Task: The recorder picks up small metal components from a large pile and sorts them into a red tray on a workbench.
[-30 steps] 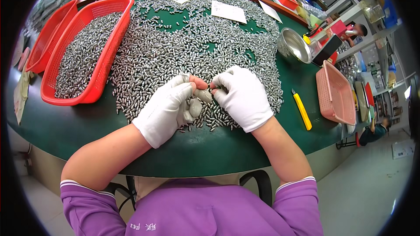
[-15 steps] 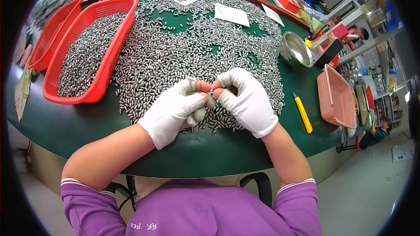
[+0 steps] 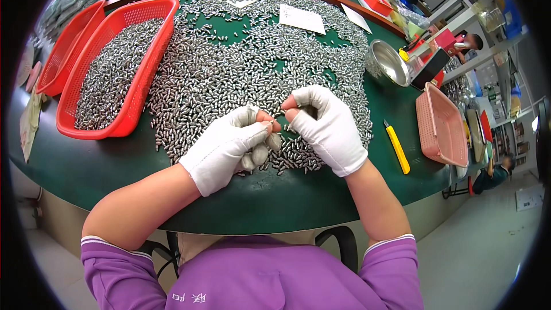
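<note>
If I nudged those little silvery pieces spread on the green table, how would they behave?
The small silvery pieces would probably roll a little, since they look rounded and elongated, though crowded neighbours may stop them. Their shiny surfaces suggest they could be slippery between fingertips. They look metallic, so they're likely stiff and perhaps heavy for their size.

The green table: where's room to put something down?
The table is bare near its edge between both forearms, and between the filled red basket and the left forearm. Metal pieces crowd the middle, around the left hand and right hand.
</note>
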The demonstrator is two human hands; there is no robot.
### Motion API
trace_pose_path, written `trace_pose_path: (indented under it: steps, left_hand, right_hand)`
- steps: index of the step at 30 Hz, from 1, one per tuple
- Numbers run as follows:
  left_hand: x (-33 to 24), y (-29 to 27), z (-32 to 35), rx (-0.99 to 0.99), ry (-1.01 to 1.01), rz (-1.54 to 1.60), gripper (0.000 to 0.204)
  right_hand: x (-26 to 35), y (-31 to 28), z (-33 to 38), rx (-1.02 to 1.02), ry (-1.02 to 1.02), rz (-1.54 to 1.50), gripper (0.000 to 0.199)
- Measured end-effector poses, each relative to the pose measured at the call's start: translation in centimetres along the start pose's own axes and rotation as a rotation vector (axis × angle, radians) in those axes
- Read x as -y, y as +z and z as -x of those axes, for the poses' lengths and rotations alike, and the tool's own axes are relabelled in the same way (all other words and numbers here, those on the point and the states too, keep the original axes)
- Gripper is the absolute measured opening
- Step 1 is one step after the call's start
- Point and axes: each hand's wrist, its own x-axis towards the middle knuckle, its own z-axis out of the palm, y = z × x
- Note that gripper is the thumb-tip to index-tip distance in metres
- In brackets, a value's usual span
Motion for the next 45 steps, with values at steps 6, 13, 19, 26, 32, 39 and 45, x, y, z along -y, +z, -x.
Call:
trace_pose_path:
  steps: [6,13,19,26,32,39,45]
  left_hand:
    - [0.1,0.0,-0.1,-0.019,-0.008,0.024,0.016]
    - [0.0,0.2,0.0,-0.059,0.029,0.004,0.026]
    - [0.0,-0.1,-0.1,-0.041,0.001,0.041,0.026]
    - [0.1,-0.3,-0.3,-0.037,-0.004,0.054,0.022]
    - [-0.1,0.3,0.0,-0.037,-0.035,-0.054,0.016]
    - [0.1,0.0,-0.2,-0.012,-0.043,0.024,0.013]
    - [0.2,-0.3,-0.4,-0.002,-0.058,0.115,0.012]
  right_hand:
    - [-0.6,-1.0,-0.5,-0.055,-0.221,0.451,0.007]
    - [-0.5,-0.3,0.0,0.076,-0.180,0.820,0.012]
    - [-0.8,0.4,0.1,0.064,-0.257,0.834,0.009]
    - [-1.0,0.1,-0.4,-0.027,-0.396,0.621,0.009]
    - [0.2,0.1,-0.1,0.020,-0.532,0.407,0.011]
    - [-0.1,0.0,-0.3,-0.113,-0.449,0.275,0.012]
    - [-0.4,-0.2,-0.5,-0.174,-0.456,0.312,0.010]
